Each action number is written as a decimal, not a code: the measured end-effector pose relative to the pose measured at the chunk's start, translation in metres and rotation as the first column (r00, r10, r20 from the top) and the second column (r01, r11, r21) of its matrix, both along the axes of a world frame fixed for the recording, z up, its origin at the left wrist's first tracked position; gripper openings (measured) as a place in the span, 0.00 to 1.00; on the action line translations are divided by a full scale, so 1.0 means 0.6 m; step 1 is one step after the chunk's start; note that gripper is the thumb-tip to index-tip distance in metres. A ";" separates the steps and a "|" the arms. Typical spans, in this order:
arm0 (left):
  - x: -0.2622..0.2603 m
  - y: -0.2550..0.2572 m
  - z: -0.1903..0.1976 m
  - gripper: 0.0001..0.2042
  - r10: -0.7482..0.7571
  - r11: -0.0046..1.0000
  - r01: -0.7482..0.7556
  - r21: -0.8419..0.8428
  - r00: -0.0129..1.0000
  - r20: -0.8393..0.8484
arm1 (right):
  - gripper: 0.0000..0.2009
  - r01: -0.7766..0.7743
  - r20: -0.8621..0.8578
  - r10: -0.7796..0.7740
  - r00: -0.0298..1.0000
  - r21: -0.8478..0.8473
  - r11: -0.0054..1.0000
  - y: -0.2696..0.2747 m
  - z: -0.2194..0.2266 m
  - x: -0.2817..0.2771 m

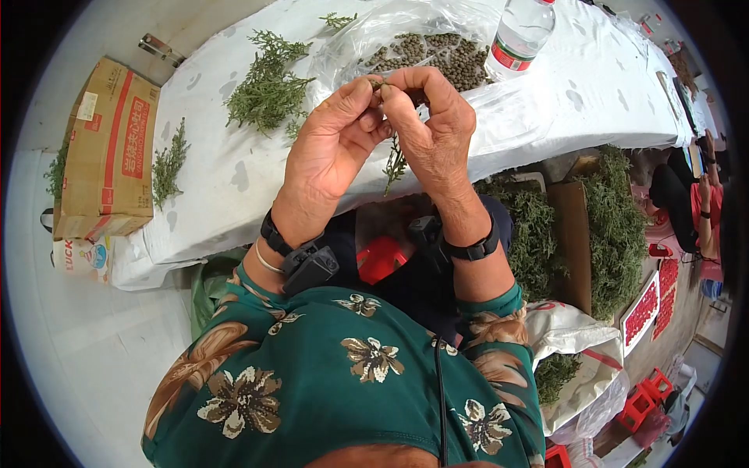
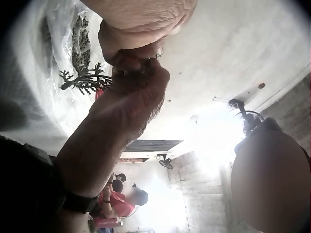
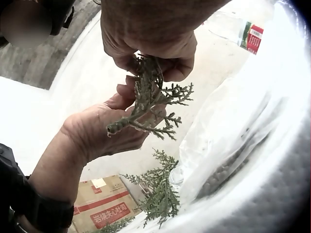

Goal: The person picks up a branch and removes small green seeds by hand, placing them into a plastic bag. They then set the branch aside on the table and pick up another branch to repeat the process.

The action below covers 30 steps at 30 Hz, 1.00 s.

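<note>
While the head view shows mostly its hanging leaves, the right wrist view reveals the thick stem end of one sprig (image 3: 146,104), pinched by left hand (image 1: 324,152) and right hand (image 1: 437,129) above the bench (image 1: 207,187); beyond are one bottle (image 1: 521,37) and one clear bag (image 1: 337,62).

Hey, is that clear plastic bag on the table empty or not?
Not empty: the bag has many small, round, brownish pieces lying amid its crumpled plastic.
</note>
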<state>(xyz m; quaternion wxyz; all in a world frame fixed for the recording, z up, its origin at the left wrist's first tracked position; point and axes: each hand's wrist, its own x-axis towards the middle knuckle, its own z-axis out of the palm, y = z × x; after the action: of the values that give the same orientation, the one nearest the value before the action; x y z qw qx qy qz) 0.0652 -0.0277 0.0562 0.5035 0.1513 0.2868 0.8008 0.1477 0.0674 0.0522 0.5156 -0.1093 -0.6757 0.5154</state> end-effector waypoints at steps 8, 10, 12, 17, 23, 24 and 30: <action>0.000 -0.002 0.003 0.08 0.024 1.000 -0.024 -0.010 0.998 -0.051 | 0.03 0.018 -0.005 -0.017 1.000 0.059 0.998 0.000 -0.001 0.000; 0.002 -0.001 0.006 0.08 0.033 0.999 -0.034 -0.020 0.998 -0.046 | 0.03 0.020 -0.017 -0.019 1.000 0.070 0.997 0.000 -0.002 -0.001; 0.004 -0.001 0.008 0.08 0.051 0.998 -0.052 -0.039 0.998 -0.035 | 0.03 0.021 -0.022 -0.019 1.000 0.075 0.997 0.000 -0.001 0.000; 0.003 0.000 0.007 0.08 0.068 0.996 -0.073 -0.057 0.995 -0.075 | 0.03 0.011 -0.019 -0.010 1.000 0.076 0.997 0.000 0.000 0.001; 0.003 -0.002 0.011 0.08 0.082 0.993 -0.093 -0.070 0.986 -0.145 | 0.02 0.003 -0.006 -0.003 1.000 0.082 0.997 0.000 0.002 0.003; 0.003 -0.002 0.012 0.08 0.086 0.992 -0.098 -0.077 0.985 -0.148 | 0.02 0.003 -0.005 -0.002 1.000 0.082 0.997 0.000 0.001 0.003; 0.005 -0.002 0.015 0.08 0.129 0.983 -0.150 -0.108 0.975 -0.181 | 0.02 0.000 -0.019 0.001 1.000 0.088 0.996 -0.002 0.003 0.003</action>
<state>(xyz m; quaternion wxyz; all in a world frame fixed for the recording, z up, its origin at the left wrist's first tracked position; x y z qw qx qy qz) 0.0683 -0.0288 0.0650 0.4274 0.1690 0.3872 0.7993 0.1495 0.0665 0.0541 0.5263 -0.0814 -0.6926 0.4865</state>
